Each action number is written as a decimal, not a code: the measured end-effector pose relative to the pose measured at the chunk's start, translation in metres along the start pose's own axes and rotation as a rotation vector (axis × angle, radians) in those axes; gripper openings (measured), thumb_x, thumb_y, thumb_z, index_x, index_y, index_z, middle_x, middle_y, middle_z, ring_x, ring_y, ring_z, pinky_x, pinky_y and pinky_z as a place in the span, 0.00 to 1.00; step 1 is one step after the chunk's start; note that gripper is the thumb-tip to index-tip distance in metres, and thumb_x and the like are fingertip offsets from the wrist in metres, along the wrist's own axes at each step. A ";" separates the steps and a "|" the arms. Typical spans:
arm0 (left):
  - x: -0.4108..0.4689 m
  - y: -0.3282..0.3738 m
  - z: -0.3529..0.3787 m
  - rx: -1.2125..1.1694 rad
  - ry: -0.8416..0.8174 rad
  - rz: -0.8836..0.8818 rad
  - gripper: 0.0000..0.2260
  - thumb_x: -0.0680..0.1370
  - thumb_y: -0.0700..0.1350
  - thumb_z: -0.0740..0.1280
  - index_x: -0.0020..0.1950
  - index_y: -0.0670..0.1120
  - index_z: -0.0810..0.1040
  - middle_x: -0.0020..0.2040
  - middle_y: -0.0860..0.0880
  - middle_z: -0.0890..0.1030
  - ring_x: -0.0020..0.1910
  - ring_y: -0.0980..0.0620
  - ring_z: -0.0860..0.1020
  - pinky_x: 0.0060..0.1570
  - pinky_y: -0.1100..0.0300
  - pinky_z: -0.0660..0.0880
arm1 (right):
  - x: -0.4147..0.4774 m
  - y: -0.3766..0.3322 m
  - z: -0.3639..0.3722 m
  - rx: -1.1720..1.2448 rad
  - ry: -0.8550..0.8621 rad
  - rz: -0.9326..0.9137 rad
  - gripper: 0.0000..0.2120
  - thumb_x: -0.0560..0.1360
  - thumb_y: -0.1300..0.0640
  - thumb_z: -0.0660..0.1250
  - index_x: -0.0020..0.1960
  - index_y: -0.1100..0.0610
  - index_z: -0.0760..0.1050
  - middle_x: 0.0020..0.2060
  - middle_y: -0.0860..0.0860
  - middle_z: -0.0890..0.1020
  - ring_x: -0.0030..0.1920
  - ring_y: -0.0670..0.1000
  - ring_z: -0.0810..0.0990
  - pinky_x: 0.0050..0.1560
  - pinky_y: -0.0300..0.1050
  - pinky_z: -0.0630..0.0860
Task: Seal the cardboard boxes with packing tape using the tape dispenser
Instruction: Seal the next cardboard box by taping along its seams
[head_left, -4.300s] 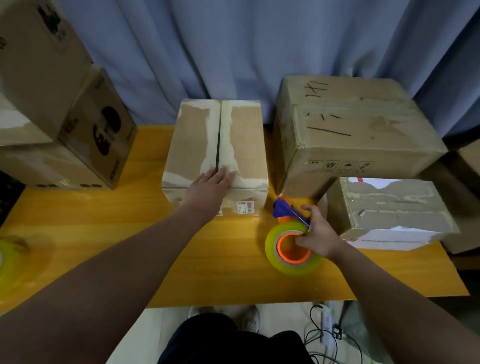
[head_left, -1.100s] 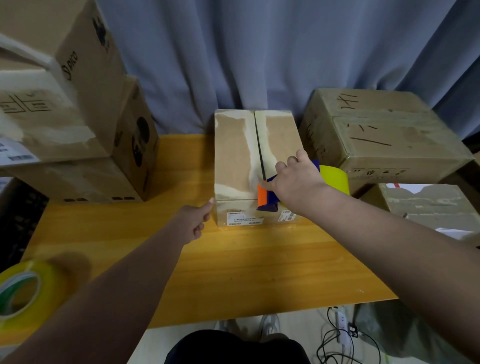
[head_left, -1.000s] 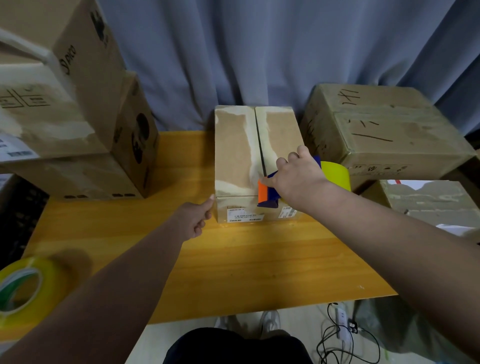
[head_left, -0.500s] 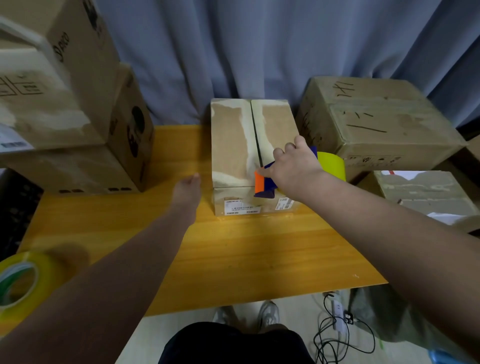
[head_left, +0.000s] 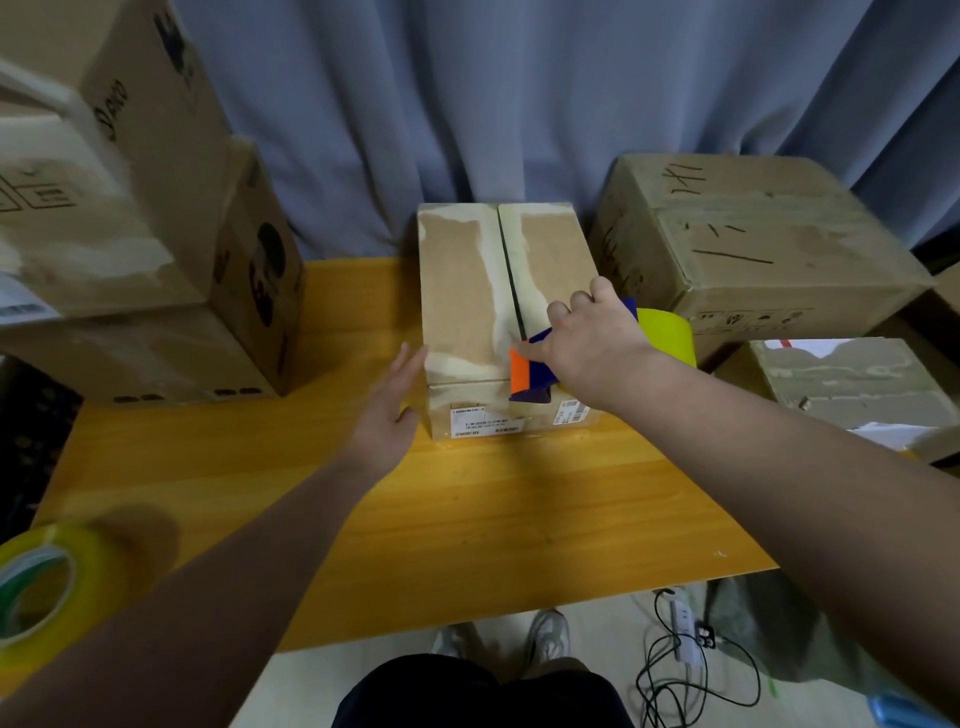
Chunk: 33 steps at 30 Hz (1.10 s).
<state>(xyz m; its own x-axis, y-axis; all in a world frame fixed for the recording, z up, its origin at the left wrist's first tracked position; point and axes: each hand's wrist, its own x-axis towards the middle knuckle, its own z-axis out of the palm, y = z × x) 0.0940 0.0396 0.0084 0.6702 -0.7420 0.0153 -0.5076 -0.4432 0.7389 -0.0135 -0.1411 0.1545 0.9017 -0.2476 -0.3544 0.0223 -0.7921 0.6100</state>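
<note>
**Sealing barely begun: dispenser at the near end of an untaped seam**

The tall brown cardboard box (head_left: 467, 291) stands mid-table with both lid flaps down. The dark slit between them shows bare along its whole length, with no fresh strip over it. By my reading almost everything is left: anchor the tape on the front face, draw it back along the seam to the far edge, and cut.

The blue-and-orange tape dispenser (head_left: 530, 376), carrying a yellow-green roll, sits on the box's front top edge at the seam's near end. The right hand (head_left: 592, 338) grasps it with its fingers curled round the body. The left hand (head_left: 389, 410), fingers straight and relaxed, lies against the box's left wall near the front corner. I cannot tell whether it presses.

A blue-grey curtain (head_left: 467, 104) hangs behind the yellow wooden table (head_left: 467, 519). Stacked large cartons (head_left: 130, 218) stand at the left. A wide carton with marker scribbles (head_left: 753, 244) stands just beside the box on its right, near the roll, and may crowd the stroke. A low carton with white paper (head_left: 852, 379) sits in front of it. I cannot tell whether any of these are sealed.

A spare yellow tape roll (head_left: 36, 587) lies at the near left, and black cables (head_left: 675, 654) lie on the floor.
</note>
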 end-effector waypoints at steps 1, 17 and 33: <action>0.005 -0.005 -0.003 0.111 -0.030 0.118 0.30 0.79 0.32 0.58 0.77 0.52 0.57 0.76 0.56 0.48 0.74 0.59 0.47 0.72 0.60 0.48 | 0.000 0.001 -0.001 0.002 0.000 -0.003 0.30 0.76 0.53 0.67 0.74 0.45 0.58 0.62 0.58 0.72 0.63 0.61 0.71 0.64 0.57 0.62; 0.046 -0.002 -0.009 0.687 -0.173 0.341 0.31 0.80 0.53 0.60 0.76 0.55 0.46 0.78 0.52 0.49 0.76 0.50 0.42 0.71 0.54 0.49 | 0.009 0.009 -0.004 0.020 -0.025 -0.048 0.27 0.78 0.52 0.65 0.74 0.42 0.59 0.60 0.57 0.72 0.61 0.60 0.72 0.62 0.56 0.62; 0.015 0.018 -0.008 0.856 -0.120 0.429 0.28 0.80 0.38 0.61 0.77 0.46 0.54 0.77 0.46 0.57 0.76 0.50 0.55 0.70 0.58 0.49 | 0.011 0.011 -0.002 0.025 -0.018 -0.073 0.26 0.78 0.53 0.63 0.74 0.43 0.60 0.63 0.57 0.71 0.63 0.60 0.70 0.62 0.55 0.63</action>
<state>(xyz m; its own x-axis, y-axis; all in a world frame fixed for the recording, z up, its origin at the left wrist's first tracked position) 0.0993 0.0246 0.0276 0.3000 -0.9517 0.0656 -0.9511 -0.3037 -0.0558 -0.0021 -0.1517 0.1587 0.8901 -0.1990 -0.4100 0.0762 -0.8221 0.5643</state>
